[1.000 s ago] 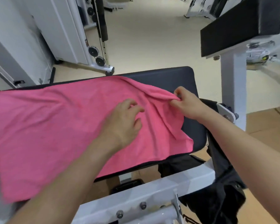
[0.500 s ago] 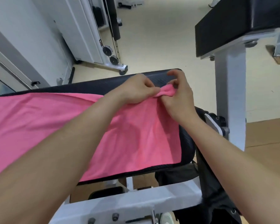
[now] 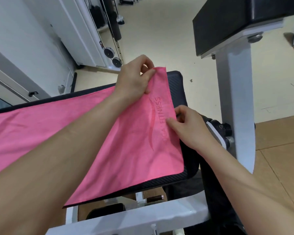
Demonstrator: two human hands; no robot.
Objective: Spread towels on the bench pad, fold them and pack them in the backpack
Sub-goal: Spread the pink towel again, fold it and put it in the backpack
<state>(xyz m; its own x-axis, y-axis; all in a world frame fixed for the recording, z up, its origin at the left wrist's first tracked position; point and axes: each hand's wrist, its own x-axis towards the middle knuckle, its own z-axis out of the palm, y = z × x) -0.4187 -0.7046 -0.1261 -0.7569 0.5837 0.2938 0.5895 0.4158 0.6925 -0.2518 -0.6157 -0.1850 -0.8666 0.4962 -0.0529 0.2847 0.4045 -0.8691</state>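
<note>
A pink towel with an embossed fitness logo lies spread flat along the black bench pad. My left hand pinches the towel's far right corner, lifted slightly off the pad. At the middle of the towel's right edge, my right hand holds the hem between thumb and fingers. The towel's left part runs out of view. A black bag-like fabric hangs below the pad on the right; I cannot tell whether it is the backpack.
A white machine frame runs below the bench. A white post with a black pad stands right. A white cable machine stands behind on the cream floor.
The bunched far right corner has been pulled out flat. My hands moved apart: the left stays at the far corner, the right slid down the right edge.
</note>
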